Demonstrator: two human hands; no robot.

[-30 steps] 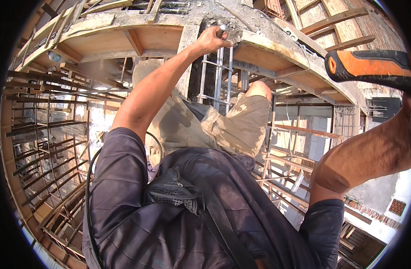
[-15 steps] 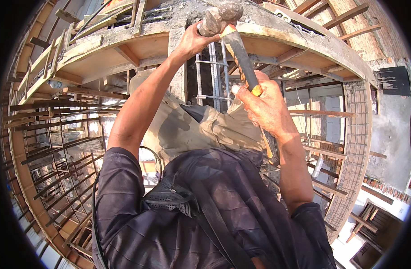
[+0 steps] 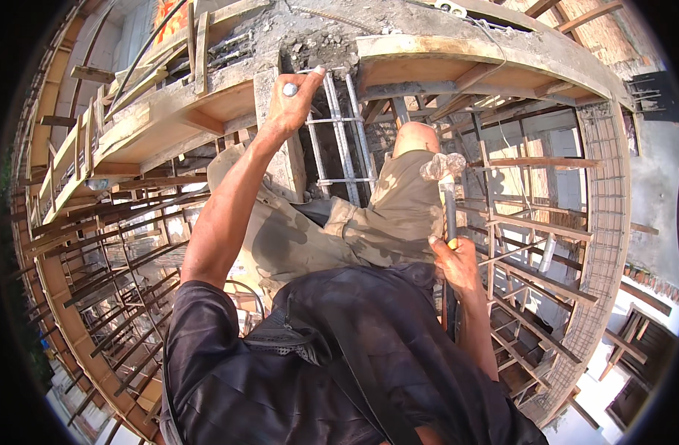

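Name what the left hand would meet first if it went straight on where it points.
Probably the broken concrete just beyond the left hand, above the steel bars in the picture; the depth between hand and concrete is unclear.

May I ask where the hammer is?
In the head view, the hammer is right of centre, in the right hand, its head near the right knee.

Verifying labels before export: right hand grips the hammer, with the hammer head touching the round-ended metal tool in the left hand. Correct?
Not the contact: the hammer head is well apart from the round-ended metal tool in the left hand. The head camera view shows it off beside the knee, with the right hand gripping the hammer.
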